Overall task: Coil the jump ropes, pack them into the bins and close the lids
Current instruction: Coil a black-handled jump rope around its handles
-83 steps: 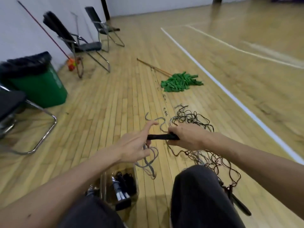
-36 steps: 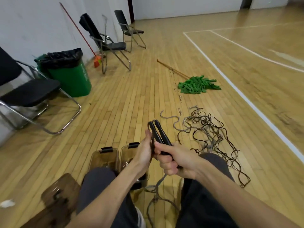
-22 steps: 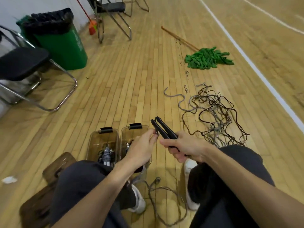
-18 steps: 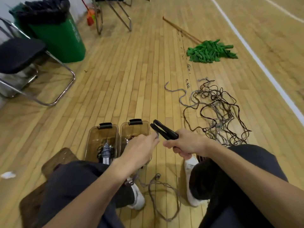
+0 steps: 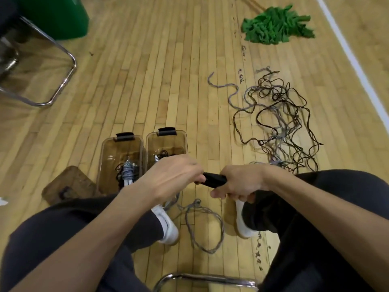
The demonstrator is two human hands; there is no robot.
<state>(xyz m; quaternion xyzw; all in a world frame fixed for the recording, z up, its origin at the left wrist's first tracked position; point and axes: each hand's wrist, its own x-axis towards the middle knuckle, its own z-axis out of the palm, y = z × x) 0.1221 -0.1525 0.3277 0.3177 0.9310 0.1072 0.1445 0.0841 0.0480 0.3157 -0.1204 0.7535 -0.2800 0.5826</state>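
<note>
Gym floor (image 5: 168,81); left hand (image 5: 172,178), right hand (image 5: 242,184) clasp handles (image 5: 214,179), knuckles up.

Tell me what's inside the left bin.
The left bin holds a coiled grey jump rope with white handles, dark cord beside it. Its near end is hidden behind the left leg.

Person seen from above: bare forearms (image 5: 109,232), dark charcoal trousers (image 5: 52,234) filling the lower frame, white shoes (image 5: 168,227) at lower centre.
</note>
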